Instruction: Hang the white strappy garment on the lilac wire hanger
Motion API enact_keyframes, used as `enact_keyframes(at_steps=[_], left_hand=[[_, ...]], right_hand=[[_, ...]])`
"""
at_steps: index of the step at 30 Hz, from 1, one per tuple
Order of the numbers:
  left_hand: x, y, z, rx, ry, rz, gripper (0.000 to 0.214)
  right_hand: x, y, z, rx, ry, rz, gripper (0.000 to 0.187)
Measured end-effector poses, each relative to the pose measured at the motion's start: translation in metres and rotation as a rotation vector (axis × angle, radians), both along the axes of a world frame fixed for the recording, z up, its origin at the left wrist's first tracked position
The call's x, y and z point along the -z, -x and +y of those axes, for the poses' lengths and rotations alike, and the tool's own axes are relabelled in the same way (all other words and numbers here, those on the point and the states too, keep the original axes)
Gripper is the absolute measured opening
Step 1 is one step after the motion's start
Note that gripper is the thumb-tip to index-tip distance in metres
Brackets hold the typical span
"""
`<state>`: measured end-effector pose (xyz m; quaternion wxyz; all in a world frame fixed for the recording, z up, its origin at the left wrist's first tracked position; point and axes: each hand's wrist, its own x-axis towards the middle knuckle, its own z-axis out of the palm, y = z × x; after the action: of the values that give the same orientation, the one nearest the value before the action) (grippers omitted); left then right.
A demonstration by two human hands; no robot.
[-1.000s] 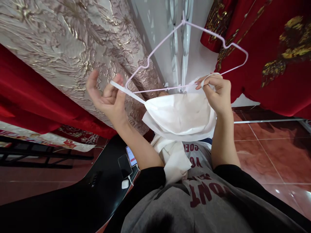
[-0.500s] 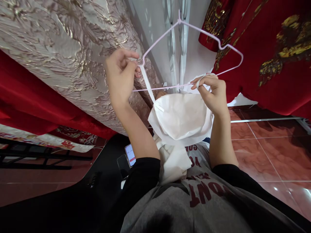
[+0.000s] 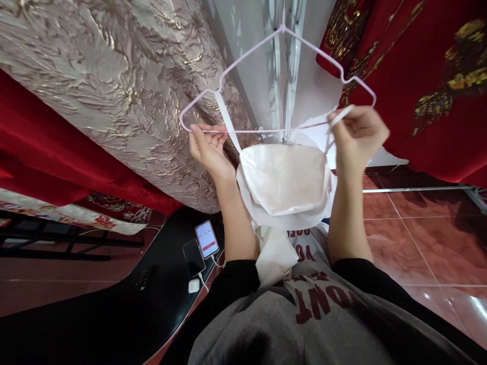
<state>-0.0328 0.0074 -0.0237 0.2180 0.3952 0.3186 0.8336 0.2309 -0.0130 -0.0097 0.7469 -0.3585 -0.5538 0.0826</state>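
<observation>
A pale pink clothes hanger (image 3: 251, 49) is up in front of me. At its lower left corner, my left hand (image 3: 211, 149) grips the bar between thumb and fingers. A white garment with thin straps (image 3: 283, 177) hangs below the bar. Its left strap (image 3: 227, 119) is looped over the hanger's left notch. My right hand (image 3: 359, 134), a little blurred, pinches the right strap (image 3: 340, 117) beside the right end of the bar. The hanger's lower right corner is hidden behind that hand. More white fabric (image 3: 276, 253) from the garment lies bunched against my shirt.
Two phones (image 3: 207, 239) with cables and a small white case (image 3: 194, 286) lie on a black seat (image 3: 152, 284) at left. Textured pinkish cloth (image 3: 152, 101) hangs at left, red embroidered cloth (image 3: 418, 76) at right. Glossy red tiles (image 3: 403, 243) cover the floor.
My left hand has left the hanger's left notch and moved down to its lower left corner. My right hand has moved right along the bar with the right strap.
</observation>
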Motion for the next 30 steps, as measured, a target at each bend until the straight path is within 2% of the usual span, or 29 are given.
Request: enact_keyframes(at_steps=[4,6,8,11,13,15,17,19,20,21,23,25,27,30], left_hand=[[-0.007,0.004,-0.005,-0.005,-0.013,-0.050,0.045],[-0.007,0.005,-0.004,0.006,-0.008,-0.062,0.042],[-0.005,0.007,-0.002,0.022,0.007,-0.052,0.040],[-0.002,0.011,0.001,0.042,0.042,-0.019,0.042],[-0.001,0.014,0.001,0.053,0.062,-0.020,0.047],[-0.001,0.015,0.001,0.060,0.086,-0.025,0.053],[-0.001,0.015,0.000,0.055,0.118,-0.019,0.059],[0.000,0.015,0.001,0.051,0.166,0.021,0.063],[0.001,0.015,0.001,0.053,0.180,0.040,0.064],[0.002,0.014,0.002,0.057,0.182,0.051,0.064],[0.003,0.014,0.002,0.076,0.149,0.044,0.062],[0.002,0.015,-0.001,0.100,0.105,0.019,0.059],[-0.001,0.018,-0.008,0.148,0.110,0.030,0.056],[-0.009,0.022,-0.024,0.259,0.236,0.113,0.052]], right_hand=[[0.006,-0.052,0.021,0.144,-0.034,0.184,0.021],[0.002,-0.072,0.029,0.150,-0.027,0.183,0.022],[-0.010,-0.079,0.032,0.094,0.015,0.101,0.026],[-0.041,-0.070,0.025,-0.055,0.127,-0.152,0.024],[-0.064,-0.058,0.016,-0.071,0.169,-0.309,0.016],[-0.080,-0.045,0.007,-0.014,0.096,-0.371,0.012],[-0.085,-0.031,0.000,0.047,-0.093,-0.315,0.018],[-0.078,-0.017,-0.004,0.052,-0.251,-0.225,0.021],[-0.070,-0.010,-0.004,0.016,-0.269,-0.210,0.018],[-0.060,-0.003,-0.004,-0.045,-0.230,-0.236,0.014],[-0.039,0.010,-0.003,-0.186,-0.056,-0.372,0.009],[-0.023,0.018,-0.002,-0.257,0.122,-0.543,0.010],[-0.014,0.023,-0.003,-0.234,0.203,-0.634,0.013],[-0.014,0.023,-0.008,-0.205,0.214,-0.617,0.015]])
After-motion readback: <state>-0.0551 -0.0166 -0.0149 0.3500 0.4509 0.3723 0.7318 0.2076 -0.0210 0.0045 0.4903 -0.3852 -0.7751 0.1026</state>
